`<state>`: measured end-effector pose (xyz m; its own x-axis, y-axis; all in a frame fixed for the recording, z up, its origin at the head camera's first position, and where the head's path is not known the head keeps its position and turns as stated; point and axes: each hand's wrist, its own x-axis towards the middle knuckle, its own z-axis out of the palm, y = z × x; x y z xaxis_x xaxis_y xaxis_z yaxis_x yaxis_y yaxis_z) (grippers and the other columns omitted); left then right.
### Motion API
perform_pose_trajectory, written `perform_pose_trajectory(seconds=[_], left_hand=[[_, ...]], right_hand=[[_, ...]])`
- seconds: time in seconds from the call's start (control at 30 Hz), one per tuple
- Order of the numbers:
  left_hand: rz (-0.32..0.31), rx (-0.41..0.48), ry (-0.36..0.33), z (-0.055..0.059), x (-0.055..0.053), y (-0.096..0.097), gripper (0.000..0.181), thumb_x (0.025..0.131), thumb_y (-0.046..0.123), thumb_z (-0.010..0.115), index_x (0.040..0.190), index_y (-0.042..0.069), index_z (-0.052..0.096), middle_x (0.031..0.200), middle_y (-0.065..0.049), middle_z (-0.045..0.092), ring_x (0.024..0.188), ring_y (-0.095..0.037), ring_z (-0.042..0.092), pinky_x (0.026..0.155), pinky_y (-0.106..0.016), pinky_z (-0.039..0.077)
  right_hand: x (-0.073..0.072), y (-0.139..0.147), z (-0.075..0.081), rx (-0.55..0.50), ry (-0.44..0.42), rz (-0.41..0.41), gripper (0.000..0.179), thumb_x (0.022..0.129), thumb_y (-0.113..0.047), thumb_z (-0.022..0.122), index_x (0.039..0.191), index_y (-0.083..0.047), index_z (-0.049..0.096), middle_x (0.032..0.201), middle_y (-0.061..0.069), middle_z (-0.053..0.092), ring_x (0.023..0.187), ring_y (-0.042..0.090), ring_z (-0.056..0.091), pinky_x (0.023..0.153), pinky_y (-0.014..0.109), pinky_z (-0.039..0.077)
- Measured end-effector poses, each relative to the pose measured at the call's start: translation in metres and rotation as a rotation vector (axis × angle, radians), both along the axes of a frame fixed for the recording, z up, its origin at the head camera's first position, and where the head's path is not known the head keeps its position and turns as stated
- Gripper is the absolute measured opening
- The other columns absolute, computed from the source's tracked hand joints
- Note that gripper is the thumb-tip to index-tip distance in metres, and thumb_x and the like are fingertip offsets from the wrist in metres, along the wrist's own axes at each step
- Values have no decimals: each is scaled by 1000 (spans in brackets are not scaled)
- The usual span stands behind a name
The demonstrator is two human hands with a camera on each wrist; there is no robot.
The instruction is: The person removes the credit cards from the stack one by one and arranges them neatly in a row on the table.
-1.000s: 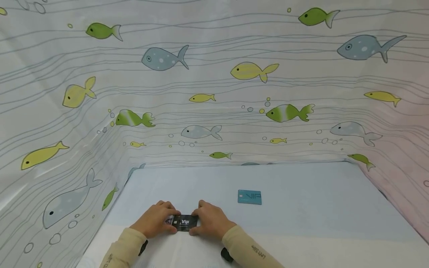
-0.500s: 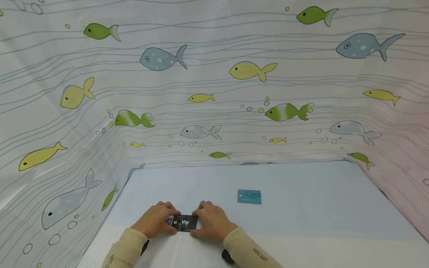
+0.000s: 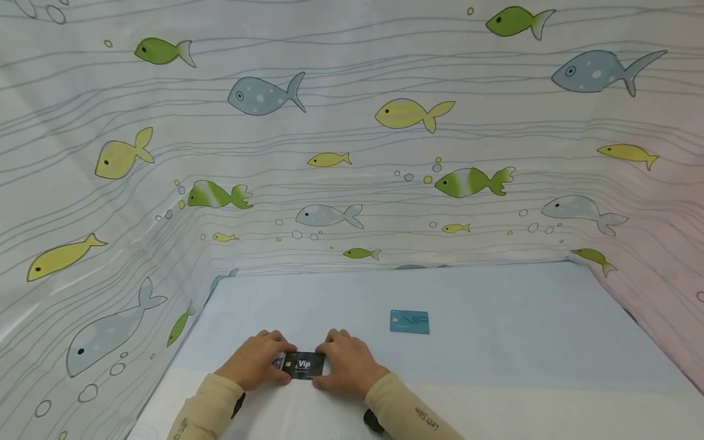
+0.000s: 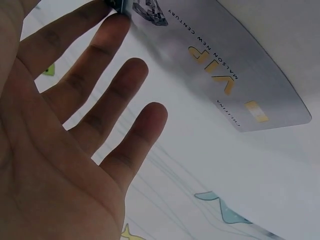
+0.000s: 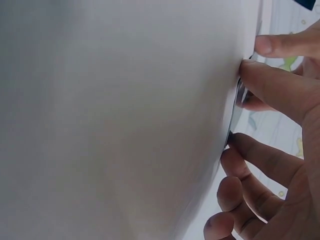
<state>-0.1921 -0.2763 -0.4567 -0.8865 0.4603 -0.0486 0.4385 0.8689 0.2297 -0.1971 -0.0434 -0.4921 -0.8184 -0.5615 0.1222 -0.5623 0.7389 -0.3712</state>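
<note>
A black card point(image 3: 304, 365) printed "Vip" lies near the front of the table, in the middle of the head view. My left hand point(image 3: 254, 362) pinches it at the left end, thumb on the near edge and fingertips on the far edge. The same grip shows at the right end, where my right hand point(image 3: 348, 365) spans the card between thumb and index finger. A silver card point(image 4: 220, 65) with gold "VIP" lettering lies by my left hand and is mostly hidden under it in the head view. In the right wrist view the fingertips point(image 5: 235, 137) meet the card's thin edge.
A teal "VIP" card point(image 3: 409, 321) lies flat farther back and to the right. The pale table point(image 3: 522, 342) is enclosed by a curtain point(image 3: 352, 134) printed with fish. Long beige sleeves point(image 3: 409, 406) cover both forearms, with dark straps near the wrists.
Both hands stay at the ends of the black card with almost no movement. The head view shifts very slightly. The teal card stays where it was.
</note>
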Motion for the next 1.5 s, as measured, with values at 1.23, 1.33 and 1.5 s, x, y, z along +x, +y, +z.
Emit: perform_pose_trajectory(seconds=[1.23, 1.33, 1.5], left_hand=[[-50, 20, 114, 3, -11, 32, 49, 82, 41, 83, 119, 9, 74, 108, 0, 68, 104, -25, 61, 89, -50, 52], [-67, 12, 128, 3, -14, 38, 48, 83, 41, 83, 119, 9, 74, 108, 0, 68, 104, -24, 62, 88, -48, 53], [-103, 19, 164, 2, -19, 51, 48, 83, 42, 82, 118, 9, 74, 108, -1, 68, 102, -24, 62, 87, -46, 54]], right_hand=[[-12, 44, 14, -29, 46, -59, 46, 85, -45, 79, 121, -19, 73, 112, -3, 65, 100, 14, 58, 86, 31, 54], [-13, 51, 15, -46, 49, -76, 46, 85, -44, 79, 121, -17, 73, 111, -3, 65, 101, 15, 59, 87, 34, 54], [-17, 65, 16, -80, 13, -102, 46, 86, -42, 79, 123, -14, 72, 108, -1, 65, 100, 16, 59, 87, 38, 55]])
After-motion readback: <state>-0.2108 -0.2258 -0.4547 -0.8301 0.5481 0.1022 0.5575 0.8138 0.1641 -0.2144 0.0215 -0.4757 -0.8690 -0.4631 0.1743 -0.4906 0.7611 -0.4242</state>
